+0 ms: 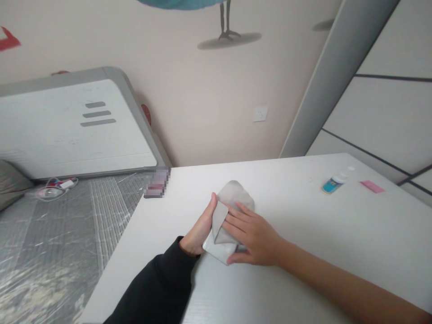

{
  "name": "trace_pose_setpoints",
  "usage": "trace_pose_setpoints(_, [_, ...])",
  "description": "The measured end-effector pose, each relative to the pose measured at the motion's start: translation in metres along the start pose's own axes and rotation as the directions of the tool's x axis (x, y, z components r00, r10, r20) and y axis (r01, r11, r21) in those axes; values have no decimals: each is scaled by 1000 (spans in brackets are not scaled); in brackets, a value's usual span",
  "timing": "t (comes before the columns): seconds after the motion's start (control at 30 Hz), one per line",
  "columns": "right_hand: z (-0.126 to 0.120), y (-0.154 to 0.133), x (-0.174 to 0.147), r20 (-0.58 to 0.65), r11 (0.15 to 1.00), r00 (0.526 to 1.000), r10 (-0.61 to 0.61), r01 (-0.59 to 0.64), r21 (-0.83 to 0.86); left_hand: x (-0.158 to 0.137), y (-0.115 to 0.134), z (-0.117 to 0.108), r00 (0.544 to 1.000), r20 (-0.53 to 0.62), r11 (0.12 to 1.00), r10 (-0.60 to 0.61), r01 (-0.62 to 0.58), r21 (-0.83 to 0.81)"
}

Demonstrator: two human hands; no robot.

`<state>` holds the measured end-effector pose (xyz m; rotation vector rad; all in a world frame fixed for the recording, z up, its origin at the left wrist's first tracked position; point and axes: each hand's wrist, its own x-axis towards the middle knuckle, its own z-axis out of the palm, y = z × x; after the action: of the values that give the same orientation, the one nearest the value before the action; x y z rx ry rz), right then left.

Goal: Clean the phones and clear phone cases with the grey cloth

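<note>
Over the table, my left hand (199, 231) grips a flat white object (219, 248) along its left side, thumb pointing up. What kind of object it is I cannot make out, since a cloth covers most of it. That light grey cloth (232, 191) lies across its upper part, with one corner folded over. My right hand (256, 236) presses the cloth onto the white object, fingers bent over the fabric and thumb at the lower edge.
On the white table (128, 279), a white bottle with a blue label (334, 182) lies to the right beside a pink strip (372, 186). A pixelated item (157, 182) rests at the far left corner. Leftward is a plastic-covered mattress (60, 252) with a white cable (56, 189).
</note>
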<state>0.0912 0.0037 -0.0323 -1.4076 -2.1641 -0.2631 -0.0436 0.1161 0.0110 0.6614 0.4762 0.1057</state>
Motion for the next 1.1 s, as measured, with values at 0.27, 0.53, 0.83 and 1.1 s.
trace_pose_setpoints(0.27, [-13,33,-5,-86,972,982,169,-181,-151,-3,4,4,992,126,997,-20,30,-77])
trace_pose_setpoints(0.53, [6,-13,-2,80,991,989,-127,124,47,4,9,-7,1000,-14,983,-19,16,-186])
trace_pose_setpoints(0.83, [-3,-5,4,1,995,996,-94,94,26,2,10,2,998,-1,972,56,-55,-230])
trace_pose_setpoints(1.1, [6,-14,0,-14,989,989,-147,148,31,5,11,-10,980,-122,934,157,-187,-303])
